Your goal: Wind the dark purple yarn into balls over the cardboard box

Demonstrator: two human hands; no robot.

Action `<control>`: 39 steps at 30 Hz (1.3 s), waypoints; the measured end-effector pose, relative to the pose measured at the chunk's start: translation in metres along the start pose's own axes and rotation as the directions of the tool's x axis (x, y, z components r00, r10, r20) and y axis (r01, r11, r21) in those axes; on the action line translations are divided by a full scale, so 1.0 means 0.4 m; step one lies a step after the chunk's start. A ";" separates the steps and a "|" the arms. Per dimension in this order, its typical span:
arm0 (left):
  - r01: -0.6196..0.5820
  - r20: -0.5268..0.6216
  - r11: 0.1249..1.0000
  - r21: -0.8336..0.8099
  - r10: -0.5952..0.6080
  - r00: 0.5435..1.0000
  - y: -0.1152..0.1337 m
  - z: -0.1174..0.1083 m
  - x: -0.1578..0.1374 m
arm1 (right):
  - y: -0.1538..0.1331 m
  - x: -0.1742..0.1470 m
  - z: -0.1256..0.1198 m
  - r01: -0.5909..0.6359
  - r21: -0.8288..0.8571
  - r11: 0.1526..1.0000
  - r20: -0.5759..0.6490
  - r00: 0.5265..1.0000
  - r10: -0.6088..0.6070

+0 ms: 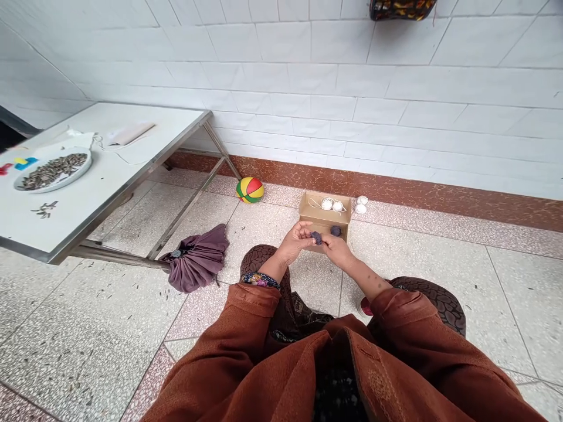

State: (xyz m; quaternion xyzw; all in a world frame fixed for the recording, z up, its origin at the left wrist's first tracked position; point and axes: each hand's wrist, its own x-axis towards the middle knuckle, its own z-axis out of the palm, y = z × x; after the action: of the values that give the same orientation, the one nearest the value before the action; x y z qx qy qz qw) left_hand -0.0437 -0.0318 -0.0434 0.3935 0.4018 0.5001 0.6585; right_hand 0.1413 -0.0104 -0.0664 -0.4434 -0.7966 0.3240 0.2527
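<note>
My left hand (295, 241) and my right hand (336, 249) meet in front of my knees, both pinching a small dark knitted piece (316, 237). Just beyond them an open cardboard box (324, 223) sits on the floor. Inside it lie two white round pieces (331, 204) at the back and one more dark piece (336, 231) at the front. Two further white pieces (361, 204) rest on the floor to the right of the box, by the wall.
A metal-framed white table (132, 170) stands at left with a plate of sunflower seeds (53, 171) on it. A folded purple umbrella (197, 261) lies on the tiled floor, with a coloured ball (250, 190) near the wall. Seed husks litter the floor at lower left.
</note>
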 end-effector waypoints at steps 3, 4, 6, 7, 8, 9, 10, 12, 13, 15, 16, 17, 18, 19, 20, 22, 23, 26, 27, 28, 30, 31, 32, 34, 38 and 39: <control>0.021 -0.056 1.000 -0.009 -0.022 0.998 -0.008 -0.008 0.003 | 0.001 -0.011 0.011 0.032 -0.017 0.999 0.023 0.999 -0.031; 0.024 -0.077 1.000 -0.012 -0.025 0.997 -0.012 -0.011 0.004 | 0.001 -0.015 0.013 0.047 -0.027 0.999 0.035 0.998 -0.046; 0.018 -0.124 1.000 -0.016 -0.020 0.992 -0.017 -0.015 0.006 | 0.000 -0.024 0.014 0.088 -0.042 0.995 0.071 0.994 -0.085; 0.013 -0.147 1.000 -0.014 -0.014 0.989 -0.020 -0.017 0.007 | -0.002 -0.029 0.013 0.116 -0.043 0.992 0.092 0.990 -0.111; 0.009 -0.166 1.000 -0.004 -0.009 0.986 -0.023 -0.018 0.009 | -0.006 -0.034 0.010 0.148 -0.041 0.988 0.110 0.984 -0.143; 0.008 -0.183 1.000 0.015 -0.005 0.983 -0.026 -0.020 0.011 | -0.010 -0.038 0.007 0.183 -0.038 0.982 0.123 0.977 -0.177; 0.010 -0.196 0.999 0.041 -0.002 0.981 -0.028 -0.022 0.013 | -0.016 -0.041 0.001 0.217 -0.033 0.976 0.128 0.969 -0.211; 0.016 -0.203 0.994 0.106 0.006 0.979 -0.034 -0.024 0.017 | -0.028 -0.043 -0.014 0.277 -0.025 0.961 0.105 0.956 -0.273; 0.021 -0.190 0.990 0.138 0.006 0.982 -0.038 -0.024 0.018 | -0.033 -0.041 -0.023 0.296 -0.022 0.955 0.080 0.953 -0.293; 0.034 -0.117 0.982 0.188 -0.012 0.993 -0.044 -0.021 0.018 | -0.038 -0.031 -0.041 0.308 -0.021 0.951 0.020 0.951 -0.308; 0.039 -0.064 0.978 0.203 -0.027 0.998 -0.047 -0.019 0.018 | -0.037 -0.024 -0.048 0.302 -0.021 0.953 -0.011 0.953 -0.302; 0.039 -0.009 0.977 0.210 -0.038 0.999 -0.049 -0.016 0.017 | -0.034 -0.017 -0.053 0.287 -0.019 0.958 -0.040 0.957 -0.287; 0.034 0.045 0.977 0.209 -0.045 0.998 -0.050 -0.013 0.016 | -0.028 -0.009 -0.055 0.264 -0.014 0.964 -0.069 0.962 -0.264; 0.027 0.096 0.980 0.197 -0.047 0.994 -0.050 -0.010 0.015 | -0.021 -0.001 -0.053 0.234 -0.005 0.972 -0.097 0.967 -0.234; 0.020 0.139 0.984 0.178 -0.045 0.989 -0.048 -0.007 0.013 | -0.013 0.006 -0.050 0.201 0.012 0.980 -0.123 0.972 -0.198; 0.009 0.195 0.992 0.128 -0.035 0.980 -0.041 -0.003 0.010 | 0.002 0.016 -0.035 0.134 0.062 0.989 -0.154 0.980 -0.123; 0.010 0.208 0.995 0.104 -0.031 0.978 -0.037 -0.002 0.009 | 0.007 0.019 -0.026 0.102 0.091 0.991 -0.154 0.984 -0.087; 0.019 0.165 0.999 0.050 -0.027 0.986 -0.023 -0.004 0.004 | 0.014 0.019 -0.002 0.004 0.156 0.988 -0.087 0.996 0.010; 0.028 0.138 0.999 0.034 -0.032 0.990 -0.021 -0.006 0.002 | 0.013 0.016 0.004 -0.024 0.166 0.986 -0.059 0.998 0.034; 0.039 0.109 0.999 0.017 -0.040 0.993 -0.019 -0.008 0.001 | 0.011 0.013 0.007 -0.044 0.169 0.985 -0.038 0.998 0.051; 0.060 0.049 0.998 -0.015 -0.060 0.997 -0.019 -0.012 -0.001 | 0.007 0.006 0.008 -0.051 0.159 0.986 -0.018 0.998 0.055; 0.069 0.020 0.997 -0.026 -0.069 0.997 -0.020 -0.014 -0.002 | 0.005 0.002 0.007 -0.043 0.145 0.988 -0.016 0.999 0.046; 0.076 -0.007 0.997 -0.033 -0.076 0.997 -0.021 -0.016 -0.002 | 0.003 -0.002 0.004 -0.031 0.126 0.991 -0.012 0.999 0.033; 0.086 -0.040 0.995 -0.040 -0.087 0.995 -0.022 -0.018 -0.003 | 0.001 -0.009 0.001 -0.005 0.079 0.997 0.007 1.000 0.005; 0.105 -0.027 0.992 -0.075 -0.107 0.994 -0.022 -0.019 -0.005 | 0.002 -0.027 0.007 0.044 -0.010 0.999 0.061 0.997 -0.043; 0.111 -0.028 0.990 -0.085 -0.114 0.993 -0.021 -0.019 -0.006 | 0.001 -0.032 0.011 0.055 -0.031 0.998 0.071 0.996 -0.052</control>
State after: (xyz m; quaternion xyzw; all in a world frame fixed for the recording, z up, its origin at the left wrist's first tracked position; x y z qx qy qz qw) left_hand -0.0481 -0.0347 -0.0537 0.3343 0.4129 0.4847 0.6949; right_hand 0.1446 -0.0225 -0.0712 -0.4144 -0.8217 0.3194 0.2259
